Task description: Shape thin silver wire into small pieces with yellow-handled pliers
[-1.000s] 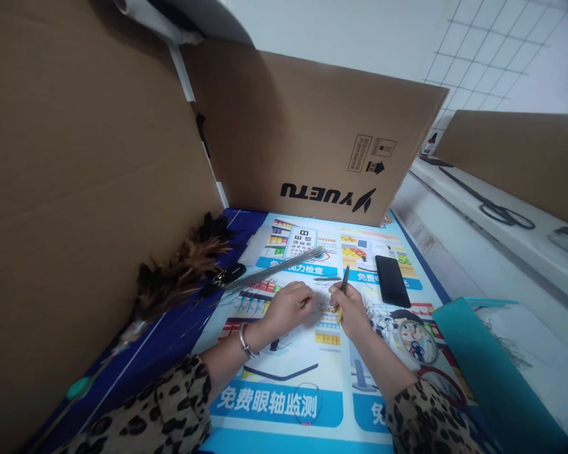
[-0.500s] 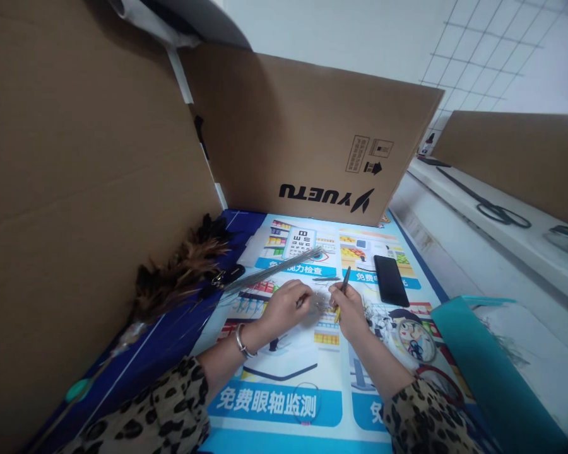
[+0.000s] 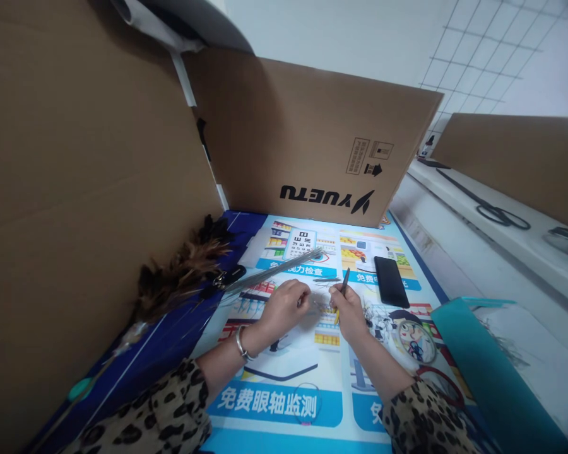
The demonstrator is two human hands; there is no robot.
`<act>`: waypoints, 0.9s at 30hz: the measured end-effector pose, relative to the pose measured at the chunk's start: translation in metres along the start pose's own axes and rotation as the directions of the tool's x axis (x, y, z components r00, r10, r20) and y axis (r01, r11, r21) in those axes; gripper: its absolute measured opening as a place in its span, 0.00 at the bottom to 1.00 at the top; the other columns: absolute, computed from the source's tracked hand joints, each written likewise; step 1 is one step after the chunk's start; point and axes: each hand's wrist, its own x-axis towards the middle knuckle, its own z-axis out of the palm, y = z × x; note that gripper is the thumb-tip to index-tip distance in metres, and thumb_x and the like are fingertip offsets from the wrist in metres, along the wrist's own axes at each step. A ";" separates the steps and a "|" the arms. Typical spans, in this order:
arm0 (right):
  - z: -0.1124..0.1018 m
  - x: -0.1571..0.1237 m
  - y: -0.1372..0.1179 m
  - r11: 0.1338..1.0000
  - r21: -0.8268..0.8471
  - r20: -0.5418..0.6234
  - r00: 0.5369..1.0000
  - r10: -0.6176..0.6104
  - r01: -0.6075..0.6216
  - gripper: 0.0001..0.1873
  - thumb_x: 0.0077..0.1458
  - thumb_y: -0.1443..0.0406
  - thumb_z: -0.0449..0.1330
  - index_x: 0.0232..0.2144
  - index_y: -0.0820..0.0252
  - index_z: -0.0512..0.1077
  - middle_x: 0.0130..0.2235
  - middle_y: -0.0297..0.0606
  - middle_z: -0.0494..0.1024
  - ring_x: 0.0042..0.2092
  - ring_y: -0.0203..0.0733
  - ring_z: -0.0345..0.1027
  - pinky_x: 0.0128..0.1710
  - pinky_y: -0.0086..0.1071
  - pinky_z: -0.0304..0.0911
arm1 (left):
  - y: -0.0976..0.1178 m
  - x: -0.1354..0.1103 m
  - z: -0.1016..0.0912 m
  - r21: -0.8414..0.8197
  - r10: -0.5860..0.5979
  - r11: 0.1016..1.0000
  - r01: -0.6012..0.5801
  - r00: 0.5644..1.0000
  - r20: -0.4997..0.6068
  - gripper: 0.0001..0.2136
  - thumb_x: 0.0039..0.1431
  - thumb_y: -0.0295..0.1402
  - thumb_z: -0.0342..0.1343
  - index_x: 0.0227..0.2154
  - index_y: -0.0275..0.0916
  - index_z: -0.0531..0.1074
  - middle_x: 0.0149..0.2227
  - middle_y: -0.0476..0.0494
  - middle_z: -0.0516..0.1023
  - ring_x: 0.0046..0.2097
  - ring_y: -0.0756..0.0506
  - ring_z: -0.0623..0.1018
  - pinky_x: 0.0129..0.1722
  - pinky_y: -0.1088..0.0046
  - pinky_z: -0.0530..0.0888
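Observation:
My left hand point(image 3: 286, 309), with a silver bangle at the wrist, is closed, thumb and fingers curled together; what is in its pinch is too small to make out. My right hand point(image 3: 351, 313) grips a slim tool point(image 3: 345, 281), dark and tapered at its upper end and yellow at its lower end; its exact kind is unclear. Faint thin strands, like fine wire, show in the gap between the hands. Just beyond them lie a few short wire pieces point(image 3: 326, 279). A bundle of long thin grey wires point(image 3: 277, 268) stretches behind my left hand.
A black phone point(image 3: 391, 281) lies right of my hands, above a round clear dish point(image 3: 416, 340). Brown feathers point(image 3: 180, 271) line the left side. Cardboard panels point(image 3: 312, 132) stand left and behind. A teal box point(image 3: 497, 372) is at right; scissors point(image 3: 497, 211) rest on a ledge.
My left hand's fingers have rolled slightly, and the dark spot seen at their tips shows less. The right hand and its tool stay almost in place.

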 end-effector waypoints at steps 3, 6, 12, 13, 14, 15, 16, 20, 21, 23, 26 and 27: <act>0.001 -0.001 -0.001 1.000 -0.027 0.013 1.000 -0.008 0.008 0.10 0.47 0.58 0.58 0.28 0.58 0.65 0.20 0.27 0.63 0.24 0.31 0.55 0.25 0.27 0.52 | -0.002 0.000 0.001 -0.010 -0.044 0.999 0.044 0.999 0.027 0.08 0.48 0.22 0.49 0.30 0.38 0.70 0.28 0.45 0.69 0.33 0.46 0.69 0.34 0.71 0.65; 0.001 -0.001 -0.001 0.999 -0.046 0.007 1.000 -0.010 0.011 0.10 0.47 0.58 0.58 0.28 0.58 0.65 0.20 0.27 0.62 0.24 0.31 0.55 0.25 0.27 0.52 | -0.004 0.001 0.001 -0.047 -0.058 0.997 0.062 0.995 0.082 0.09 0.48 0.22 0.49 0.31 0.37 0.72 0.29 0.45 0.70 0.34 0.46 0.69 0.35 0.71 0.65; -0.001 0.000 -0.001 0.998 -0.063 -0.002 1.000 -0.004 0.004 0.12 0.47 0.57 0.57 0.29 0.59 0.65 0.21 0.28 0.64 0.24 0.31 0.57 0.25 0.26 0.54 | -0.009 0.003 0.002 -0.260 -0.129 0.952 0.164 0.981 0.145 0.07 0.51 0.26 0.49 0.28 0.37 0.72 0.29 0.45 0.70 0.35 0.47 0.69 0.34 0.73 0.65; -0.001 0.001 0.000 0.998 -0.060 -0.006 1.000 -0.001 0.001 0.12 0.47 0.56 0.57 0.29 0.59 0.65 0.21 0.27 0.64 0.24 0.31 0.57 0.25 0.26 0.54 | -0.010 0.003 0.003 -0.316 -0.157 0.927 0.200 0.975 0.157 0.06 0.51 0.27 0.50 0.27 0.37 0.72 0.30 0.45 0.70 0.35 0.48 0.69 0.34 0.73 0.65; -0.001 0.001 0.000 0.998 -0.055 -0.010 1.000 0.003 -0.003 0.12 0.47 0.56 0.57 0.29 0.59 0.65 0.20 0.27 0.64 0.23 0.31 0.57 0.25 0.26 0.54 | -0.011 0.003 0.004 -0.377 -0.191 0.893 0.245 0.966 0.174 0.06 0.51 0.28 0.50 0.27 0.37 0.72 0.30 0.46 0.70 0.35 0.48 0.69 0.34 0.74 0.65; -0.001 0.001 0.000 0.999 -0.049 -0.014 1.000 0.006 -0.006 0.12 0.47 0.56 0.57 0.29 0.59 0.65 0.20 0.27 0.64 0.23 0.31 0.57 0.25 0.26 0.54 | -0.011 0.003 0.004 -0.442 -0.231 0.846 0.298 0.952 0.199 0.06 0.51 0.30 0.51 0.27 0.36 0.72 0.30 0.46 0.70 0.34 0.48 0.69 0.33 0.74 0.65; -0.001 0.002 0.000 0.999 -0.041 -0.016 1.000 0.009 -0.010 0.12 0.47 0.56 0.57 0.28 0.58 0.65 0.20 0.27 0.64 0.23 0.31 0.57 0.25 0.26 0.54 | -0.011 0.003 0.005 -0.508 -0.271 0.785 0.355 0.934 0.235 0.06 0.51 0.31 0.51 0.28 0.36 0.71 0.30 0.46 0.70 0.33 0.49 0.69 0.32 0.75 0.64; -0.001 0.003 0.002 1.000 -0.006 -0.026 0.999 0.025 -0.025 0.13 0.46 0.55 0.58 0.28 0.58 0.64 0.19 0.26 0.64 0.22 0.30 0.57 0.23 0.26 0.54 | -0.009 0.001 0.002 -0.724 -0.318 0.478 0.497 0.867 0.385 0.07 0.51 0.35 0.52 0.28 0.36 0.71 0.28 0.47 0.70 0.28 0.52 0.67 0.28 0.77 0.62; -0.001 0.003 0.002 1.000 -0.004 -0.028 0.999 0.028 -0.028 0.13 0.46 0.55 0.58 0.28 0.58 0.64 0.19 0.26 0.63 0.22 0.30 0.56 0.23 0.26 0.54 | -0.008 0.001 0.001 -0.759 -0.308 0.412 0.505 0.861 0.405 0.07 0.51 0.34 0.53 0.28 0.35 0.71 0.28 0.47 0.71 0.28 0.52 0.67 0.28 0.77 0.62; -0.001 0.003 0.002 1.000 -0.005 -0.029 0.999 0.031 -0.031 0.13 0.45 0.55 0.58 0.28 0.58 0.65 0.19 0.26 0.63 0.22 0.30 0.56 0.23 0.26 0.54 | -0.005 0.001 -0.001 -0.801 -0.289 0.301 0.517 0.850 0.440 0.07 0.49 0.33 0.55 0.28 0.35 0.71 0.29 0.46 0.71 0.29 0.52 0.68 0.29 0.77 0.62; 0.001 0.003 0.001 0.999 -0.003 -0.025 0.999 0.033 -0.033 0.13 0.45 0.55 0.58 0.29 0.58 0.65 0.19 0.26 0.63 0.22 0.30 0.56 0.23 0.26 0.54 | -0.001 0.001 -0.003 -0.826 -0.259 0.206 0.526 0.843 0.472 0.07 0.50 0.33 0.55 0.28 0.34 0.71 0.31 0.44 0.73 0.31 0.51 0.69 0.31 0.76 0.63; 0.001 0.003 0.000 0.999 0.000 -0.021 0.999 0.033 -0.033 0.13 0.45 0.55 0.58 0.28 0.58 0.65 0.19 0.26 0.62 0.22 0.30 0.55 0.23 0.26 0.53 | 0.001 0.001 -0.004 -0.832 -0.250 0.195 0.520 0.846 0.471 0.07 0.51 0.33 0.55 0.28 0.34 0.71 0.32 0.44 0.73 0.32 0.50 0.70 0.32 0.75 0.63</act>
